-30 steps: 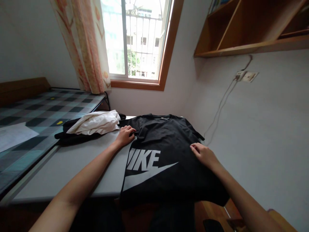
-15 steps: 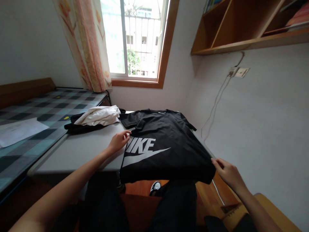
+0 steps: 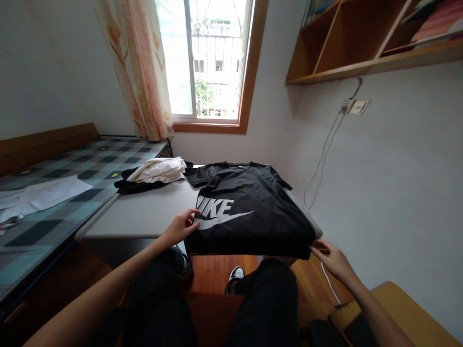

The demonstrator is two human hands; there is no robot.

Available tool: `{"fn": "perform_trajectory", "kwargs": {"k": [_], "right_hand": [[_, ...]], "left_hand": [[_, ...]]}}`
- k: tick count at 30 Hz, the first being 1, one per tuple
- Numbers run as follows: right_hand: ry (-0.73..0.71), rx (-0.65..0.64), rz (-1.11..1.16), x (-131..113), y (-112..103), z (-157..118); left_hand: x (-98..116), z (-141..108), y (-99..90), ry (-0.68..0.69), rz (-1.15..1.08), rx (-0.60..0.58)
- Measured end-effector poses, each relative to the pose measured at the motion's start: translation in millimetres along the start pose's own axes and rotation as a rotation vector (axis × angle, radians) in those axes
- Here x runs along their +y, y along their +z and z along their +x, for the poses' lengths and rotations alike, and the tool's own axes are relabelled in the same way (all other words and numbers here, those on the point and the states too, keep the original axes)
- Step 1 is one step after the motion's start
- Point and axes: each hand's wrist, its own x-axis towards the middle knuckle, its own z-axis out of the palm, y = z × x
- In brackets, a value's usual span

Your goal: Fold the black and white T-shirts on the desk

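Observation:
A black T-shirt [image 3: 267,207] with a large white NIKE print lies spread on the white table [image 3: 144,214], its collar toward the window and its bottom hanging over the near edge. At the shirt's left side, my left hand [image 3: 181,226] touches the cloth by the print, thumb and forefinger apart. My right hand [image 3: 333,260] pinches the shirt's lower right corner just off the table edge. The hem's underside is hidden.
Crumpled white and black clothes [image 3: 159,170] sit at the table's back left. Left of it is a bed [image 3: 79,159] with a checked cover and papers [image 3: 54,193]. A wall shelf [image 3: 347,72] hangs at upper right; a cord [image 3: 321,164] runs down the wall.
My left hand has slid down the shirt's left side toward the near edge. My right hand stays at the lower right corner. The view has shifted slightly.

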Motion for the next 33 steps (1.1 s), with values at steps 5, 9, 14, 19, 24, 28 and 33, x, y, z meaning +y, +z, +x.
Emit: {"fn": "perform_trajectory", "kwargs": {"k": [5,9,14,19,24,28,33], "right_hand": [[0.046,0.004,0.169,2.3,8.7,-0.3],[0.144,0.034,0.284,1.2,15.5,-2.5],[0.189,0.014,0.231,-10.6,6.8,-6.2],[0.123,0.216,0.362,-37.4,-22.4,-3.8],[0.224,0.27,0.445,-29.8,-34.9,-4.6],[0.258,0.126,0.297,-3.5,-20.7,-15.6],[0.147,-0.032,0.122,8.9,-7.7,-20.1]], "left_hand": [[5.7,-13.8,-1.5,-0.15,-0.185,-0.182],[6.5,-27.7,3.5,-0.181,-0.255,-0.292],[9.6,-40.6,11.0,-0.101,-0.324,-0.173],[21.3,-39.2,4.8,-0.022,-0.467,-0.002],[15.4,-41.8,15.9,-0.082,-0.39,-0.085],[-4.5,-50.5,39.1,-0.202,-0.302,-0.179],[-12.9,-56.8,49.9,-0.204,-0.212,-0.255]]}}
